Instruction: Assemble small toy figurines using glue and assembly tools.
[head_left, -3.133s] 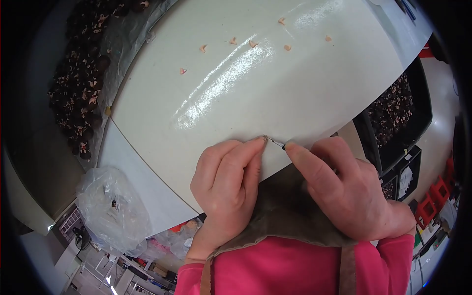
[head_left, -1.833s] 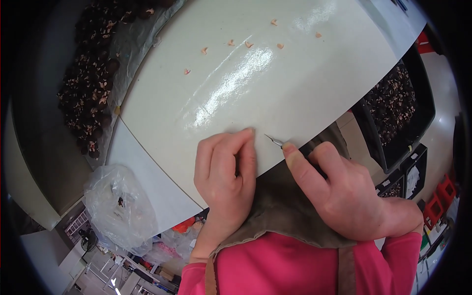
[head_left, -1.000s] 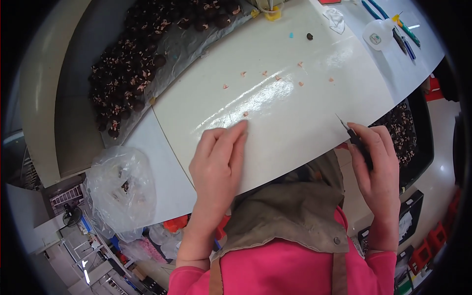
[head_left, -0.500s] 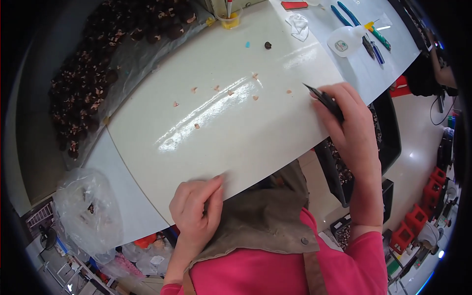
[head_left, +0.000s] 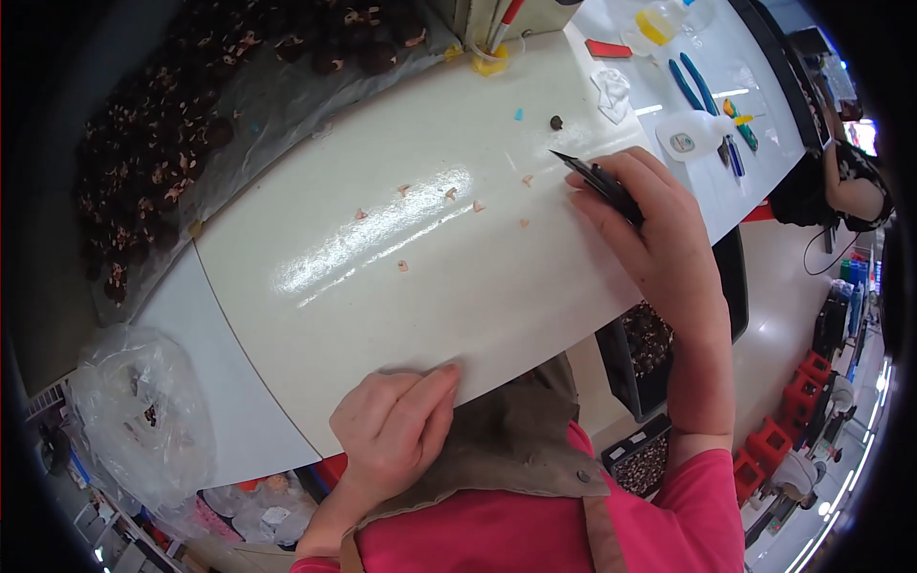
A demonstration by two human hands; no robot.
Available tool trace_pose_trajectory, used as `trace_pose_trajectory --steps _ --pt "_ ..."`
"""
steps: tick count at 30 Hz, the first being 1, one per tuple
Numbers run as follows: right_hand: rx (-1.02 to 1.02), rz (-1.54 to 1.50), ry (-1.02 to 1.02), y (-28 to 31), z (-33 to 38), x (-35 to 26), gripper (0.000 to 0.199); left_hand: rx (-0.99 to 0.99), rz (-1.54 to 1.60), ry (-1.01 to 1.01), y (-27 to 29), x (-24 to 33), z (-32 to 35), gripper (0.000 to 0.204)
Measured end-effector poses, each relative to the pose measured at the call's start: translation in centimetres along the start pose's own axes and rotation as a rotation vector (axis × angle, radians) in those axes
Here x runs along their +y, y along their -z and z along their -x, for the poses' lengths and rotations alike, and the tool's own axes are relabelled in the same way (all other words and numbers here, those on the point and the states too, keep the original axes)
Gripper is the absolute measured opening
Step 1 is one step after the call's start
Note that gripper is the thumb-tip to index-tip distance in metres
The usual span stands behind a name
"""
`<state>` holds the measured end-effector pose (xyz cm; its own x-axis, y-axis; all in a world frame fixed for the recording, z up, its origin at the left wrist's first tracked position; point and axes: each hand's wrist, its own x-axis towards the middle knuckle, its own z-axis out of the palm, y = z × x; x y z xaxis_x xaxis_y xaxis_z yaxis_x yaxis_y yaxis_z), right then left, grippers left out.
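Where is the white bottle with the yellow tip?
In the head view, the white bottle is at upper right, beyond the right hand and right of the crumpled white cloth or tissue.

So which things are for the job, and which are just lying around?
Seems part of the job:
dark pointed tool, held in the right hand
small pink pieces on the pale board

Seems just lying about:
white squeeze bottle
blue-handled tool
crumpled white wad
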<state>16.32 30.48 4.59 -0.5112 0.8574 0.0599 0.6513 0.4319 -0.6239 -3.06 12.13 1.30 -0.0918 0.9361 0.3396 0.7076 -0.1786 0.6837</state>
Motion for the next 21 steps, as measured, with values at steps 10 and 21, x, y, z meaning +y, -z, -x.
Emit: trace_pose_trajectory --steps 10,21 --pt "-0.061 0.143 0.087 -2.5 -2.5 -2.1 0.016 0.025 0.012 -0.021 0.7 -0.4 0.0 0.027" --pt "-0.134 0.145 0.049 -1.0 -1.1 -2.5 0.017 0.033 -0.01 -0.012 1.3 -0.3 0.7 0.022"
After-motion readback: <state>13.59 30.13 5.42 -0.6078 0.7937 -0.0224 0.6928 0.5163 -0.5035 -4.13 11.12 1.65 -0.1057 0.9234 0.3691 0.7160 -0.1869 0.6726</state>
